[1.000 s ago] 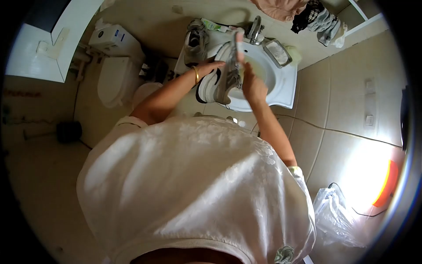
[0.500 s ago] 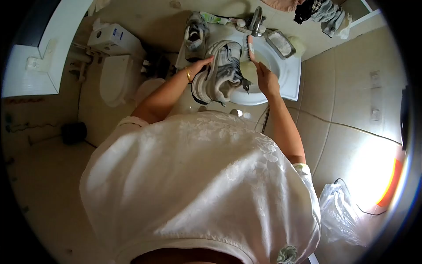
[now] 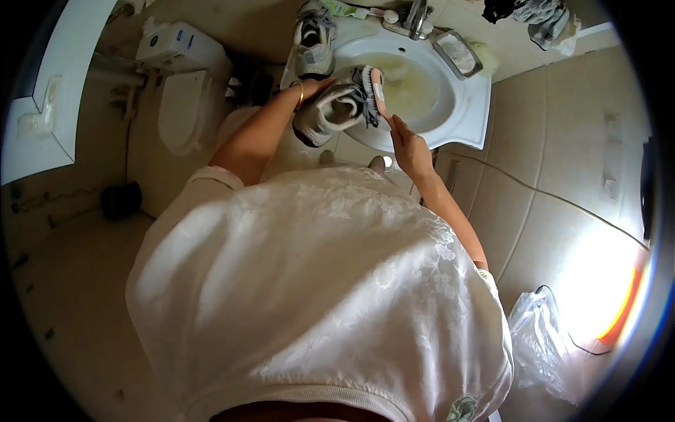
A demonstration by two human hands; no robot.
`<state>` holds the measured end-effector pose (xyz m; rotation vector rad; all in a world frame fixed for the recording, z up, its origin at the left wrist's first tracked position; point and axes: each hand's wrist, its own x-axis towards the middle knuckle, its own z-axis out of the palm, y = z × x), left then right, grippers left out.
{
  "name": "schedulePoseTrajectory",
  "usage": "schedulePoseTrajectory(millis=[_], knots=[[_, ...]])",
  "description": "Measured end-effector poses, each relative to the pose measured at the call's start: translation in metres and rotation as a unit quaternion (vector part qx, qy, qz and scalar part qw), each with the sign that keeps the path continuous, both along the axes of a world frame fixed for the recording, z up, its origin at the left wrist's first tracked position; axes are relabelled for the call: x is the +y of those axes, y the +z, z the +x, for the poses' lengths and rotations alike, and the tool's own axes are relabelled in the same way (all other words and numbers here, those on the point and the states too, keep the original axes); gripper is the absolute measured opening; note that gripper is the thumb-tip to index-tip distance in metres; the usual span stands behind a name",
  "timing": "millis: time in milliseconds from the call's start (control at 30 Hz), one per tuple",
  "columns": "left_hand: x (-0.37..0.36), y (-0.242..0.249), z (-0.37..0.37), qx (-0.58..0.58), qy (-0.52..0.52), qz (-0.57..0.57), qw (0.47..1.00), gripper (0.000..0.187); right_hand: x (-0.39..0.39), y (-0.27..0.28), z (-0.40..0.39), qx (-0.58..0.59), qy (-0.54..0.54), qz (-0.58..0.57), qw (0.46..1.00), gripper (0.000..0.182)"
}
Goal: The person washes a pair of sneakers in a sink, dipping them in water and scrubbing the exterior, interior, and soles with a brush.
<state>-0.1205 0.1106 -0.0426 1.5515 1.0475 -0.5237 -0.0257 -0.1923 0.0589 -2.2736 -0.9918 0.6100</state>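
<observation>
Leftward and nearer, the brush [image 3: 377,90] has come to the laces [image 3: 370,116] of the shoe [image 3: 318,116] at the basin's [image 3: 472,112] near-left rim. Left hand [image 3: 318,88] grips the shoe; right hand [image 3: 413,150] closes round the brush. Probably soft above, slippery if wet; the stiffer sole [image 3: 301,135] suits holding.

A small bathroom, probably in a home, is seen from above. It is identified by a white toilet [image 3: 184,112] with its lid down, and by a white washbasin [image 3: 450,98] holding cloudy, yellowish water [image 3: 415,88] under a metal faucet [image 3: 418,20]. A toothpaste tube [image 3: 341,8] is placed behind the basin. The wall [image 3: 517,133] is covered in large, pale tiles, and clothes [image 3: 545,21] are seen near a shelf edge.
</observation>
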Motion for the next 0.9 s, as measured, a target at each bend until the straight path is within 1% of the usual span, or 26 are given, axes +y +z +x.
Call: schedulePoseTrajectory(millis=[33, 67, 133, 167, 233, 267, 300, 333, 367, 400, 433, 500, 533, 567, 633, 667, 733, 767, 867, 900], knots=[[0.007, -0.02, 0.0, -0.015, -0.017, 0.057, 0.998, 0.062, 0.002, 0.004, 0.0, -0.003, 0.012, -0.014, 1.0, 0.034], [0.016, -0.039, -0.003, -0.043, -0.042, 0.079, 0.995, 0.062, 0.004, 0.007, -0.002, -0.008, 0.018, -0.03, 0.999, 0.034], [0.022, -0.039, -0.012, -0.098, -0.091, 0.123, 0.983, 0.061, 0.009, 0.01, -0.005, -0.018, 0.029, -0.061, 0.998, 0.034], [0.021, -0.042, -0.014, -0.03, -0.081, 0.241, 0.967, 0.051, 0.01, 0.006, -0.006, -0.03, 0.033, -0.055, 0.998, 0.035], [-0.008, 0.034, -0.025, -0.125, -0.022, 0.326, 0.937, 0.05, 0.011, -0.003, -0.006, -0.051, 0.039, -0.041, 0.997, 0.036], [-0.018, 0.057, -0.029, -0.171, 0.005, 0.366, 0.915, 0.05, 0.01, -0.003, -0.005, -0.051, 0.046, -0.04, 0.997, 0.036], [-0.019, 0.061, -0.032, -0.265, 0.075, 0.307, 0.911, 0.04, 0.009, 0.0, -0.004, -0.05, 0.054, -0.039, 0.997, 0.036], [-0.029, 0.079, -0.034, -0.297, 0.158, 0.19, 0.922, 0.036, 0.009, 0.002, -0.003, -0.048, 0.062, -0.038, 0.996, 0.036], [-0.046, 0.105, -0.035, -0.323, 0.239, 0.069, 0.913, 0.033, 0.009, 0.004, -0.002, -0.046, 0.068, -0.047, 0.996, 0.036], [-0.054, 0.119, -0.037, -0.343, 0.316, -0.052, 0.883, 0.029, 0.008, 0.006, -0.001, -0.044, 0.074, -0.057, 0.995, 0.037], [-0.054, 0.112, -0.045, -0.346, 0.343, -0.205, 0.849, 0.04, 0.008, 0.006, -0.001, -0.043, 0.08, -0.066, 0.994, 0.037], [-0.076, 0.128, -0.038, -0.211, 0.436, -0.26, 0.835, 0.054, 0.009, 0.006, -0.002, -0.049, 0.086, -0.055, 0.994, 0.038], [-0.085, 0.135, -0.033, -0.143, 0.478, -0.286, 0.818, 0.062, 0.008, 0.006, -0.001, -0.053, 0.089, -0.05, 0.993, 0.038], [-0.086, 0.123, -0.035, -0.17, 0.471, -0.308, 0.809, 0.082, 0.008, 0.004, -0.001, -0.058, 0.09, -0.036, 0.994, 0.038], [-0.085, 0.127, -0.026, -0.146, 0.53, -0.311, 0.775, 0.082, 0.007, 0.001, -0.003, -0.068, 0.089, -0.01, 0.994, 0.038], [-0.084, 0.128, -0.02, -0.134, 0.559, -0.312, 0.757, 0.082, 0.006, 0.003, -0.003, -0.055, 0.088, -0.023, 0.994, 0.038], [-0.075, 0.099, -0.014, -0.129, 0.549, -0.315, 0.763, 0.073, 0.006, 0.011, -0.002, -0.028, 0.088, -0.05, 0.994, 0.038], [-0.071, 0.083, -0.011, -0.127, 0.544, -0.316, 0.767, 0.069, 0.006, 0.008, -0.001, -0.044, 0.096, -0.036, 0.994, 0.038], [-0.075, 0.091, 0.003, -0.107, 0.555, -0.3, 0.769, 0.052, -0.001, 0.0, -0.001, -0.076, 0.109, -0.009, 0.991, 0.039], [-0.073, 0.082, 0.006, -0.093, 0.548, -0.288, 0.78, 0.043, -0.001, 0.001, -0.001, -0.076, 0.11, -0.008, 0.991, 0.04]])
